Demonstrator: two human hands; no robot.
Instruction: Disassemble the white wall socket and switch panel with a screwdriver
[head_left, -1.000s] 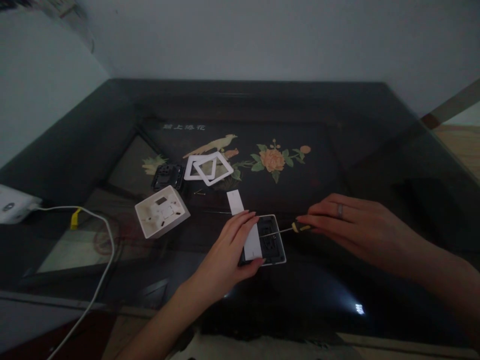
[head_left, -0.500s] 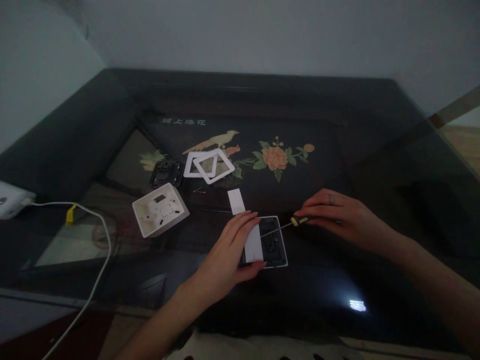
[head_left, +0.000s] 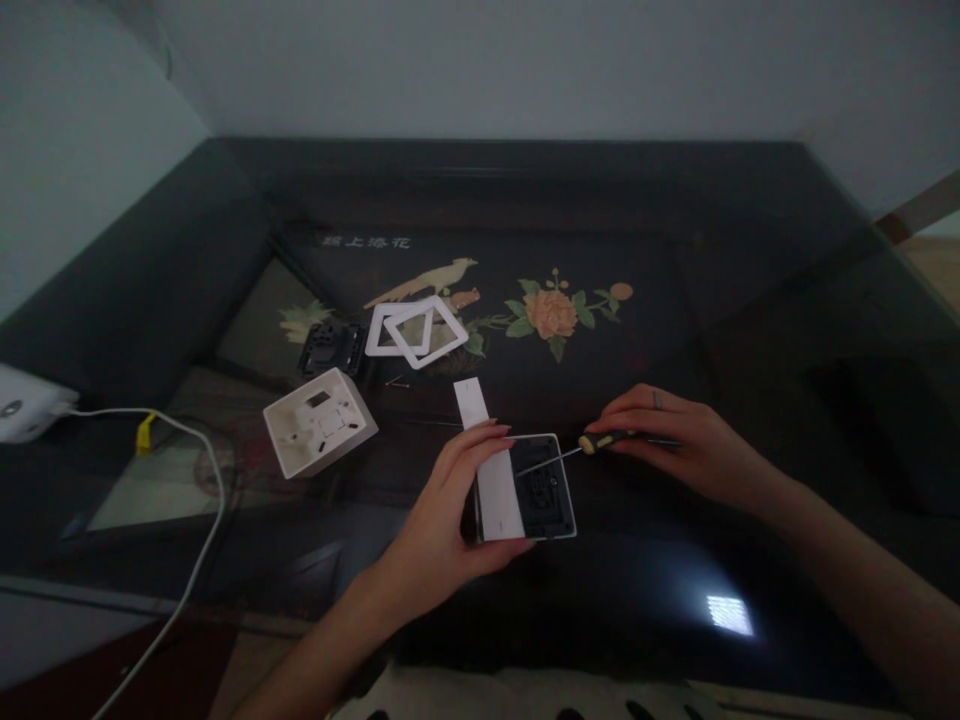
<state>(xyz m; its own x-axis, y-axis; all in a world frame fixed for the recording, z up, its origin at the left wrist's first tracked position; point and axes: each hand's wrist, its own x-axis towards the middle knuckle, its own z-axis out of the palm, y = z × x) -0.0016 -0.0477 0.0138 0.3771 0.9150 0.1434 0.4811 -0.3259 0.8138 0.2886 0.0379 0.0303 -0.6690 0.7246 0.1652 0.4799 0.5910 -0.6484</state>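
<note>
My left hand point(head_left: 450, 500) grips a wall switch module point(head_left: 525, 490) by its left edge on the dark glass table, thumb below and fingers on top. One white rocker key is still on its left half; the dark inside shows on the right half. My right hand point(head_left: 667, 440) pinches a small screwdriver point(head_left: 570, 455) with a yellow and black handle. Its thin shaft points left and its tip rests at the module's upper middle. A loose white rocker key point(head_left: 470, 402) lies just above the module.
A white mounting box point(head_left: 320, 420) sits open side up to the left. Behind it lie a black switch insert point(head_left: 332, 348) and two overlapping white frames point(head_left: 415, 332). A white cable point(head_left: 196, 470) with a yellow tie runs from a white device point(head_left: 22, 405) at far left.
My left hand has shifted its grip and tilted the module slightly, so more of the white key shows. My right hand has drawn in closer with the screwdriver.
</note>
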